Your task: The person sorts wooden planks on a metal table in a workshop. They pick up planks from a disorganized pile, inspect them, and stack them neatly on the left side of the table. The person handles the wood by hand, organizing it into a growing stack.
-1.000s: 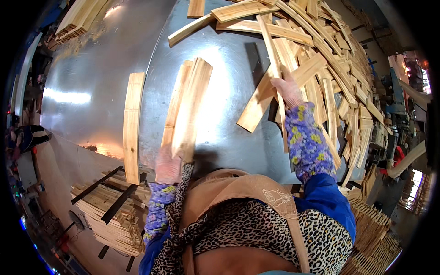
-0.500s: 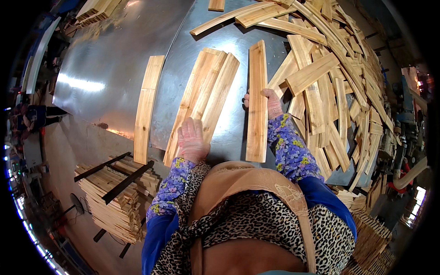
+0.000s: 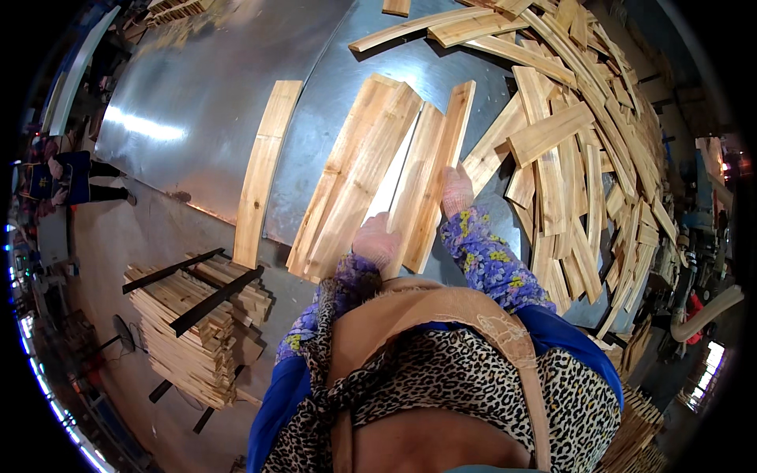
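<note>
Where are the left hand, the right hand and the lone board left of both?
Left hand (image 3: 376,240): head view, on the back of the hand.
Right hand (image 3: 457,193): head view, on the back of the hand.
Lone board (image 3: 264,173): head view, mid-length on its upper face.

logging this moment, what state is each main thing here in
Middle boards, side by side
Left hand, at their left edge
Right hand, at their right edge
Left boards, side by side
Lone board, flat, overhanging the table
Pile, loose, jumbled
Lower stack, layered, uneven

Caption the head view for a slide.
Left hand and right hand flank two wooden boards over a metal table, beside heaped planks.
</note>
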The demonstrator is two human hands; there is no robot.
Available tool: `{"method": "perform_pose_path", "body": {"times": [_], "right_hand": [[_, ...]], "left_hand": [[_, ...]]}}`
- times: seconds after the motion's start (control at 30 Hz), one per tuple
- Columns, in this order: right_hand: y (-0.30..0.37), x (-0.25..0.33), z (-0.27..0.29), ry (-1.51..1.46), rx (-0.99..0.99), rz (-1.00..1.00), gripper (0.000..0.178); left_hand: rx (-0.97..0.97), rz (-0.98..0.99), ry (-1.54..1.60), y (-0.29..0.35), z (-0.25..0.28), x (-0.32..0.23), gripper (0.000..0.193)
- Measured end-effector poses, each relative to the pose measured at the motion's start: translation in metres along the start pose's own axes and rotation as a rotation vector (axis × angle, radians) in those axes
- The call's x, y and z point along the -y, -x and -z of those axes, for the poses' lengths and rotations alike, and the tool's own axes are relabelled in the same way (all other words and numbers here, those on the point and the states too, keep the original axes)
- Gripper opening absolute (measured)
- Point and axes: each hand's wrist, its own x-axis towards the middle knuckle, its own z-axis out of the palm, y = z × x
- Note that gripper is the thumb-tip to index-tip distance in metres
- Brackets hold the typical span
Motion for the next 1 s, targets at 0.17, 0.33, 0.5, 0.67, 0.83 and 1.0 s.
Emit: {"method": "perform_pose_path", "body": {"times": [0.17,0.33,0.5,0.67,0.83,1.0], "right_hand": [[0.006,-0.016,-0.008,0.357,0.174,0.227,0.039],[0.097,0.082,-0.100,0.671,0.507,0.144,0.059],[0.071,0.027,-0.084,0.849,0.783,0.781,0.053],[0.064,0.010,-0.043,0.538,0.713,-0.059,0.049],[0.025,0.006,-0.029,0.262,0.614,-0.343,0.052],[-0.115,0.096,-0.043,0.320,0.281,0.001,0.042]], "left_hand": [[-0.414,-0.347,0.045,0.038,0.068,-0.004,0.048],[-0.755,-0.050,0.693,0.048,0.155,-0.008,0.063],[-0.437,-0.035,0.418,0.014,0.205,0.024,0.069],[-0.222,-0.022,-0.717,-0.029,0.271,0.088,0.060],[-0.294,-0.593,-1.102,-0.063,0.295,0.218,0.059],[-0.053,-0.511,-0.939,-0.093,0.322,0.166,0.071]]}}
